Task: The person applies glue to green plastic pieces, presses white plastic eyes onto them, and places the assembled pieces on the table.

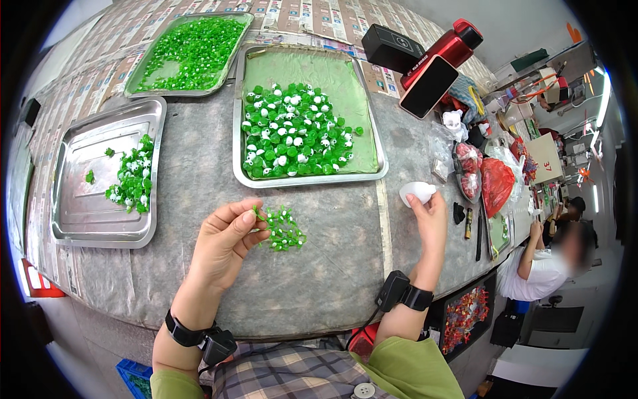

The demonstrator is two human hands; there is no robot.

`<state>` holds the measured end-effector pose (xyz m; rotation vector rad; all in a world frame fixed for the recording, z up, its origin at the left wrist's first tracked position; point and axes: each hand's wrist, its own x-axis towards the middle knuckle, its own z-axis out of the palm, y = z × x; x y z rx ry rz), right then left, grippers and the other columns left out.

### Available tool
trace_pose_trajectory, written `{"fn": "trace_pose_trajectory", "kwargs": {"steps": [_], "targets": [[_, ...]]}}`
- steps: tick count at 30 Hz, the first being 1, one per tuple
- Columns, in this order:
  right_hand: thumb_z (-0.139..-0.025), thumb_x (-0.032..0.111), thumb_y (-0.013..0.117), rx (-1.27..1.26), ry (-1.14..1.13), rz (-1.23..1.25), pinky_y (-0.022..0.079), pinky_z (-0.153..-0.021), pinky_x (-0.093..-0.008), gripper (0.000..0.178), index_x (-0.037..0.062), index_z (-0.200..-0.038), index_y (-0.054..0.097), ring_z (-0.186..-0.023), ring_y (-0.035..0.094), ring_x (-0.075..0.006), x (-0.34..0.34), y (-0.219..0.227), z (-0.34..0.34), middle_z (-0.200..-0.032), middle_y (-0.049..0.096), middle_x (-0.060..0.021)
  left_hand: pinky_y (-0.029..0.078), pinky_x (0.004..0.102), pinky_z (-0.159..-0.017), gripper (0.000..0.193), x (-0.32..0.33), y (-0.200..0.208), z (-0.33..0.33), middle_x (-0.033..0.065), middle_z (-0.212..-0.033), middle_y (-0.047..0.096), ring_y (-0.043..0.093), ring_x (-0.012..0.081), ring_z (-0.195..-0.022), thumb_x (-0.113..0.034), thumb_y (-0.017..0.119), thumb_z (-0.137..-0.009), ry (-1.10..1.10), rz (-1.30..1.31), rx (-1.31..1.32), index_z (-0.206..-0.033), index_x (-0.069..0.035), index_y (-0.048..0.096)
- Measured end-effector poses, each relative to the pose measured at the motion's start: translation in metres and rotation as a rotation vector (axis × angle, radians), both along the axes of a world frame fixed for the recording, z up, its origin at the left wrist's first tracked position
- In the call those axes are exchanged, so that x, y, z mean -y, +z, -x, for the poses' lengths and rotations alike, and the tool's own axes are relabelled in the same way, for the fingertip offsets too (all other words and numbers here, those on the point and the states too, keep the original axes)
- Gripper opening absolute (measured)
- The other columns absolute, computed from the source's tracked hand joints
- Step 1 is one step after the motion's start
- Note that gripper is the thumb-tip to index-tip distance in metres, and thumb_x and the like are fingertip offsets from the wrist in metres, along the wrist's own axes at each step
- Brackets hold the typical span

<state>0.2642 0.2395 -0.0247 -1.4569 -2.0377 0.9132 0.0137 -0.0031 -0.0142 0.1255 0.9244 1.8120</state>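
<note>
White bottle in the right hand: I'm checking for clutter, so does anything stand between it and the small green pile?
Nothing visible does: only the grey table cover, with a flat pale strip, lies between the white bottle and the green pile.

Workshop, parts trays (83, 206), worktable (319, 282), co-worker (531, 276)

Two hands were on show, left hand (229, 239) and right hand (433, 216)! Big trays (86, 213)? Three of those, metal ones. Green heaps (286, 233) went to four, one per tray and one on the bench (325, 286), all too crowded for a count of pieces, but two stray pieces (90, 176) sat clear of the left tray's heap! One bottle (413, 190), one phone (428, 86), one flask (442, 53), one carton (391, 48). Straps (183, 331)? Two, and sleeves (415, 369) made two as well!
</note>
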Motion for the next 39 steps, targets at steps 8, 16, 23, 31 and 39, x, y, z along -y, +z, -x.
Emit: {"fn": "trace_pose_trajectory", "kwargs": {"steps": [8,16,23,31,39], "targets": [[-0.073,0.026,0.067,-0.637,0.259,0.000,0.042,-0.069,-0.0211,0.043,-0.0017,-0.100,0.050,-0.080,0.053,-0.0110,0.082,0.076,0.076,-0.088,0.056,-0.0062,0.050,0.0252,-0.066,0.012,0.003,-0.002,0.001,0.0054,-0.080,0.060,0.058,0.0121,-0.071,-0.011,0.057,-0.080,-0.046,-0.041,0.037,-0.089,-0.003,0.056],[-0.054,0.041,0.078,-0.784,0.244,-0.081,0.038,-0.058,-0.0188,0.057,0.0029,-0.086,0.050,-0.066,0.048,-0.0076,0.123,0.080,0.110,-0.077,0.050,-0.0010,0.050,0.0242,-0.063,0.012,0.003,-0.001,0.000,0.0039,-0.074,0.058,0.057,0.0113,-0.066,-0.012,0.057,-0.080,-0.093,-0.070,0.083,-0.088,-0.003,0.056],[-0.060,0.038,0.075,-0.795,0.394,-0.240,0.037,-0.053,-0.0215,0.053,0.0027,-0.087,0.048,-0.061,0.048,-0.0113,0.125,0.068,0.111,-0.075,0.051,-0.0048,0.051,0.0238,-0.063,0.011,0.003,0.000,-0.002,0.0049,-0.074,0.059,0.058,0.0119,-0.067,-0.010,0.057,-0.080,-0.096,-0.058,0.108,-0.089,-0.002,0.056],[-0.061,0.034,0.076,-0.736,0.477,-0.309,0.037,-0.053,-0.0222,0.051,0.0023,-0.089,0.047,-0.060,0.048,-0.0116,0.123,0.063,0.112,-0.075,0.052,-0.0063,0.050,0.0234,-0.062,0.010,0.003,-0.001,-0.002,0.0057,-0.073,0.059,0.058,0.0125,-0.065,-0.011,0.057,-0.080,-0.113,-0.073,0.110,-0.087,-0.003,0.056],[-0.062,0.034,0.075,-0.682,0.503,-0.343,0.038,-0.053,-0.0222,0.049,0.0026,-0.089,0.047,-0.061,0.049,-0.0116,0.123,0.062,0.113,-0.076,0.053,-0.0059,0.050,0.0232,-0.061,0.011,0.003,-0.002,-0.002,0.0061,-0.073,0.059,0.058,0.0125,-0.064,-0.012,0.057,-0.080,-0.121,-0.070,0.113,-0.086,-0.003,0.056]]}}
